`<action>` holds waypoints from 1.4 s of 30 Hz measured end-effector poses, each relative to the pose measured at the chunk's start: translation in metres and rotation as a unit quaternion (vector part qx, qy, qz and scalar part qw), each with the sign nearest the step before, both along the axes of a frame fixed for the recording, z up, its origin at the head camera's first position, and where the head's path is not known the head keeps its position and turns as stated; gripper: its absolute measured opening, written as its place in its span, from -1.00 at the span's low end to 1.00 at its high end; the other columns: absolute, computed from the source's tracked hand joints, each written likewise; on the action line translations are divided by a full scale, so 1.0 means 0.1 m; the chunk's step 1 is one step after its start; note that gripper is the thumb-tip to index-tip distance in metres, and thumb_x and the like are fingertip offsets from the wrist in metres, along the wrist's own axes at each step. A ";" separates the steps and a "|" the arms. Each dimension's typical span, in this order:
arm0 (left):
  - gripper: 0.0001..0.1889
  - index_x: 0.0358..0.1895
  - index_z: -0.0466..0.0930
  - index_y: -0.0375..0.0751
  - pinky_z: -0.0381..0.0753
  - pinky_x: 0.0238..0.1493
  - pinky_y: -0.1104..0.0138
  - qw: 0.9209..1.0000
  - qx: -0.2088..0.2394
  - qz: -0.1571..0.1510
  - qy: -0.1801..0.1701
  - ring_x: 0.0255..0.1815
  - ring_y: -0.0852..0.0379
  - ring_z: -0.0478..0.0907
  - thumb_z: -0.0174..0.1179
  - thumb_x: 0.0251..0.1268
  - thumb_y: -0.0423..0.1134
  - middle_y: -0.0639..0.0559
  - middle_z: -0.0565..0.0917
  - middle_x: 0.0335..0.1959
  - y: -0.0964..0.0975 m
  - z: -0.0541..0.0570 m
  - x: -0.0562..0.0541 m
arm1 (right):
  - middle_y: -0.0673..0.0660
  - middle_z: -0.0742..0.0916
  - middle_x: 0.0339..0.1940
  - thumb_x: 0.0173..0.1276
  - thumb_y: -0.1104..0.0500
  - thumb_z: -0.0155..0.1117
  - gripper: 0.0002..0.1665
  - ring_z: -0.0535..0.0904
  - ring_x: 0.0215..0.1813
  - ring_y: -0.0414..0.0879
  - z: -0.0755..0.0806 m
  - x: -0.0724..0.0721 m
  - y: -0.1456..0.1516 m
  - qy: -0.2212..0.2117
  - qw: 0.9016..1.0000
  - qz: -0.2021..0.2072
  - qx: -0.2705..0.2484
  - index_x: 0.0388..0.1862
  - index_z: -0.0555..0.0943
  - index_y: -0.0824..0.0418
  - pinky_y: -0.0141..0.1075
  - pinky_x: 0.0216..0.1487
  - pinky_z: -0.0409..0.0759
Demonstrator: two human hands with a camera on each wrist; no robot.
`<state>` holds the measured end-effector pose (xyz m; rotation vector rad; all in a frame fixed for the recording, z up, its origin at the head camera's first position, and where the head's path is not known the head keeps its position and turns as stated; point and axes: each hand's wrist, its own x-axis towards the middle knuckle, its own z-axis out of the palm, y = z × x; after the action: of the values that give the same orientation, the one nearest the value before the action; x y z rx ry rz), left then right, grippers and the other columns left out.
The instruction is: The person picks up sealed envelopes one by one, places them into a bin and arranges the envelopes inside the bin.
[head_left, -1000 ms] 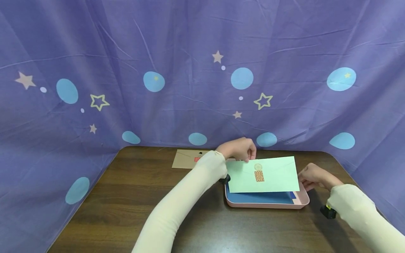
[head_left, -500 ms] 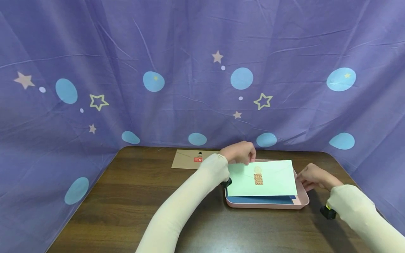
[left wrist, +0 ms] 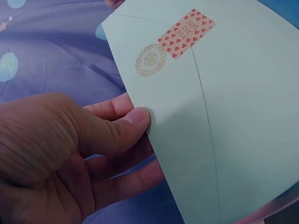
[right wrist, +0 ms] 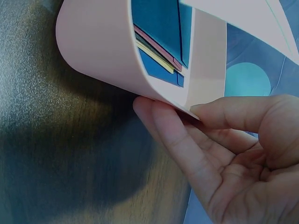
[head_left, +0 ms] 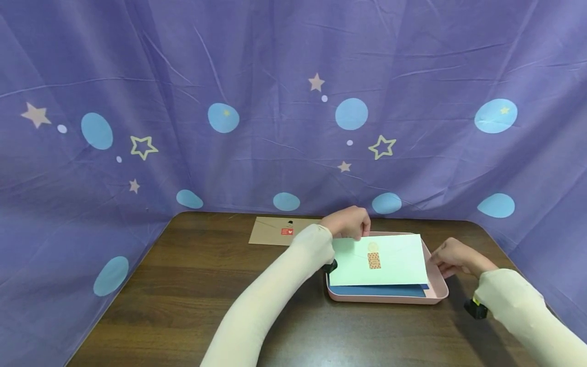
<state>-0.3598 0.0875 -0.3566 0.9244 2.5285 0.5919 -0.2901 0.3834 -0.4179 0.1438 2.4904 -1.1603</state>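
My left hand (head_left: 349,223) pinches the far edge of a pale mint envelope (head_left: 399,260) over a pink tray (head_left: 385,298). In the left wrist view the thumb lies on the envelope's face, fingers behind it, near a gold seal (left wrist: 151,60) and a heart-patterned "just for you" sticker (left wrist: 187,33). Below the mint envelope, a blue envelope (head_left: 376,290) shows at the tray's near side. My right hand (head_left: 458,256) grips the tray's right rim between thumb and fingers. The right wrist view shows several stacked envelopes (right wrist: 159,56) inside, blue, red and yellow edges among them.
A tan envelope (head_left: 270,231) with a red sticker lies at the back of the brown wooden table (head_left: 192,285), left of the tray and partly behind the left arm. A purple curtain (head_left: 257,102) with stars and blue ovals hangs along the table's back edge.
The mint envelope has come down closer to the tray and slightly left, covering more of the blue envelope. The left hand lowered with it; the right hand has stayed on the rim.
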 end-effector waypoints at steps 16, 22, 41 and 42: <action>-0.71 -0.41 0.72 -0.15 0.37 -0.46 0.46 0.994 -0.036 -0.034 0.097 -0.41 0.19 0.42 0.16 0.18 -0.63 0.13 0.61 -0.46 0.06 -0.13 0.05 | 0.20 0.75 -0.41 0.32 0.37 0.14 -0.59 0.70 -0.37 -0.06 -0.05 -0.01 0.02 -0.003 1.000 -0.004 -0.005 -0.03 0.53 0.77 -0.14 -0.30 0.77; -0.66 -0.52 0.62 -0.11 0.19 -0.57 0.44 0.993 -0.056 -0.038 0.098 -0.56 0.23 0.24 0.08 0.16 -0.66 0.14 0.47 -0.59 0.11 -0.21 0.03 | 0.17 0.71 -0.46 0.31 0.36 0.14 -0.63 0.65 -0.44 -0.11 -0.03 0.01 0.02 0.001 1.000 -0.007 -0.005 -0.08 0.56 0.72 -0.18 -0.33 0.75; -0.65 -0.60 0.58 -0.05 0.21 -0.59 0.43 0.991 -0.098 -0.005 0.093 -0.56 0.22 0.27 0.20 0.24 -0.57 0.15 0.48 -0.58 0.19 -0.31 0.01 | 0.21 0.73 -0.40 0.32 0.36 0.15 -0.56 0.69 -0.40 -0.08 -0.01 -0.01 0.02 -0.004 1.000 -0.006 0.001 -0.01 0.53 0.77 -0.14 -0.29 0.77; -0.65 -0.61 0.58 -0.05 0.20 -0.60 0.43 0.991 -0.099 -0.004 0.091 -0.58 0.23 0.26 0.20 0.25 -0.57 0.15 0.48 -0.59 0.19 -0.32 0.01 | 0.20 0.73 -0.41 0.31 0.35 0.16 -0.57 0.69 -0.39 -0.08 -0.02 -0.01 0.02 -0.005 1.000 -0.010 0.002 -0.01 0.54 0.76 -0.15 -0.29 0.77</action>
<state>-0.3590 0.1064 -0.3885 0.9538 2.6824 0.2557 -0.2907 0.3849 -0.4195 0.1748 2.4887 -1.1598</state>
